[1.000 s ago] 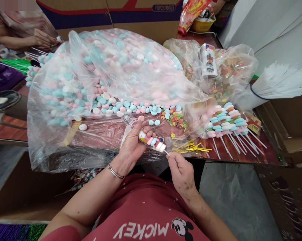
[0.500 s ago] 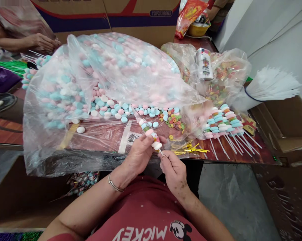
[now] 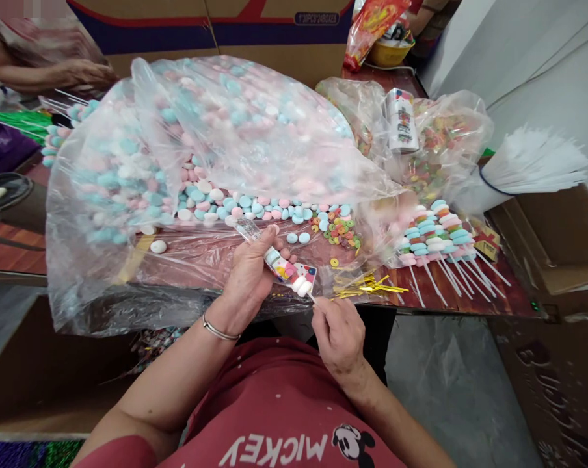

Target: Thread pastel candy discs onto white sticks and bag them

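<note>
My left hand point(image 3: 251, 270) is closed around a candy skewer point(image 3: 301, 286) that sits in a printed clear plastic sleeve point(image 3: 306, 271). White candies show at the skewer's lower end, past the sleeve's edge; my fingers cover part of the rest. Lower right, my right hand point(image 3: 340, 335) pinches the skewer's white stick point(image 3: 311, 298). Beyond my hands, a large clear plastic bag point(image 3: 269, 162) of pink, blue and white candies spills onto the table. Small coloured candy rings point(image 3: 340, 231) lie in a pile, with yellow twist ties point(image 3: 372, 284) nearer me.
Several finished candy skewers point(image 3: 435, 234) lie at the right, sticks toward me. Behind them stand a container of white sticks point(image 3: 533, 166) and a stack of printed sleeves point(image 3: 401, 120). A mug point(image 3: 13, 201) is at the left edge. Another person's hands point(image 3: 82, 75) work at the upper left.
The skewer, bare candies showing before, is now mostly within the printed sleeve. My left hand has moved up and left along it, while my right hand stays on the stick.
</note>
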Motion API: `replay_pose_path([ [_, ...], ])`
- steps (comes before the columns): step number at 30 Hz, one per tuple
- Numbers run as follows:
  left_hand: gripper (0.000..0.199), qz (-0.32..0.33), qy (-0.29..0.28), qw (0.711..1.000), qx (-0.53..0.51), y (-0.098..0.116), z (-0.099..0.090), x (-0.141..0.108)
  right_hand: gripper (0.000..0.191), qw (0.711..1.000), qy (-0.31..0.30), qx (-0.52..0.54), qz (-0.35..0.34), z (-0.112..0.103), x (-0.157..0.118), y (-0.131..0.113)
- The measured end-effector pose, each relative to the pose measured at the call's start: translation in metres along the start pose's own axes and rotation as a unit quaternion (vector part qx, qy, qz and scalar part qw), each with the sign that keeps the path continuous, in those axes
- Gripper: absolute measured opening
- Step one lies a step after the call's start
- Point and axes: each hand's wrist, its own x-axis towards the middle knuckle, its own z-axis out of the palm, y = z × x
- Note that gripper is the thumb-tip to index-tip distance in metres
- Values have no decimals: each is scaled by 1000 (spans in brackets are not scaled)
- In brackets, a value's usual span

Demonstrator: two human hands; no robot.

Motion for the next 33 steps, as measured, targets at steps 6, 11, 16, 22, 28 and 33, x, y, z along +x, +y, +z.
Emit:
replay_pose_path([
  [6, 34, -18, -6, 1000, -10, -9, -1, -6, 20, 995, 23, -77, -65, 9, 1, -3],
  [11, 34, -25, -30, 999, -20, -20, 1, -10, 17, 999, -8, -38, -4, 16, 3, -9],
  [16, 39, -42, -58, 997, 8, -38, 2, -24, 23, 899, -126, 310, 283, 16, 8, -15],
  [22, 43, -47, -80, 996, 11, -36, 0, -33, 21, 704, -73, 539, 456, 14, 19, -19],
  [28, 37, -1, -74, 997, -33, -6, 0, -8, 19, 668, -135, 565, 466, 6, 23, -19],
  [33, 23, -67, -96, 989, -92, -4, 1, 2, 22, 736, -149, 498, 434, 6, 15, -18],
])
